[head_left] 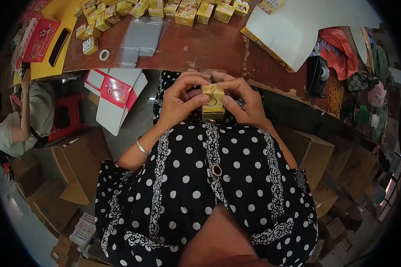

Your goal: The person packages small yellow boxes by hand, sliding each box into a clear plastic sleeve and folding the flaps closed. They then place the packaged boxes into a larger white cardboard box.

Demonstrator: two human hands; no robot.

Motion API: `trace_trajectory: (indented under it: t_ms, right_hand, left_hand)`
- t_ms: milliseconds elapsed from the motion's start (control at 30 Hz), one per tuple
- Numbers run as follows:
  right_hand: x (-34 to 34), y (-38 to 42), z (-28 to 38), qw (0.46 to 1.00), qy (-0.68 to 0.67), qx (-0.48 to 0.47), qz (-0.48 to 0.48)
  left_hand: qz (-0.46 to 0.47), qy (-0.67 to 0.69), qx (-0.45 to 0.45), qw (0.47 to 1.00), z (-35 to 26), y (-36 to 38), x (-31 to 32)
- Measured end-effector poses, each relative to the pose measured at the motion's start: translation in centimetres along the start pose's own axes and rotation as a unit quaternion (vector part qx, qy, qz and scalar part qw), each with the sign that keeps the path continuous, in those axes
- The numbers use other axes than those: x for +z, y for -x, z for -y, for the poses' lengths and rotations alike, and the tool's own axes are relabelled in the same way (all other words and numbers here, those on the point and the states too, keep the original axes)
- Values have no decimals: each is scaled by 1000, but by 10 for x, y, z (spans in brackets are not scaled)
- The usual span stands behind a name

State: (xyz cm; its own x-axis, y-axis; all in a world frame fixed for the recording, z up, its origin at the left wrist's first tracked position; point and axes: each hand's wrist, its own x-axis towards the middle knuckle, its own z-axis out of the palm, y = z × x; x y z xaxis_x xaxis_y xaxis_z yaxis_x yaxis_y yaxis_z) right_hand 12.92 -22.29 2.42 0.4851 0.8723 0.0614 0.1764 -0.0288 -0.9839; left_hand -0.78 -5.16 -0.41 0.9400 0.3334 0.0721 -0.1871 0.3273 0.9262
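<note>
Close to my body, just below the table edge, a small yellow printed box is held between both hands. My left hand is closed on the box's left side, its thumb pressed on the near face. From the other side my right hand grips the same box with thumb and fingers. A bit of clear film shows at the far end of the box, partly hidden by my fingertips. On the table ahead lies a stack of clear plastic sleeves.
Several yellow boxes are heaped at the back. A white tray-like carton and a black tape dispenser stand right. At left are a tape roll, a phone and a seated person. Cardboard boxes flank me.
</note>
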Motion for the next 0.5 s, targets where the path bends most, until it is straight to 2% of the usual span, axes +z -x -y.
trace_trajectory:
  t_ms: [33, 133, 233, 300, 333, 400, 467, 500]
  right_hand:
    - [-1, 1, -2, 1000, 0, 0, 0]
    - [0, 3, -11, 999, 29, -18, -11]
    - [4, 3, -14, 996, -37, -61, -55]
    - [0, 1, -6, 995, 71, -62, -34]
    - [-1, 1, -6, 995, 70, -62, -34]
    - [-2, 1, -8, 991, -131, -19, -5]
    - [-8, 1, -19, 985, -168, -37, -3]
    - [-10, 0, -21, 978, -203, -54, -1]
  left_hand:
    - [-14, 47, -2, 999, 2, -2, 1]
    - [-48, 54, -10, 997, 2, -5, 6]
    - [-43, 48, -28, 998, 1, -6, 3]
    - [-18, 4, -26, 999, 4, -6, -3]
    - [8, -39, -22, 999, 4, -6, -5]
    - [-6, -66, -7, 998, -1, -5, 3]
    - [-19, -91, 8, 996, -9, -7, 7]
    - [6, -104, 7, 995, -12, -7, 7]
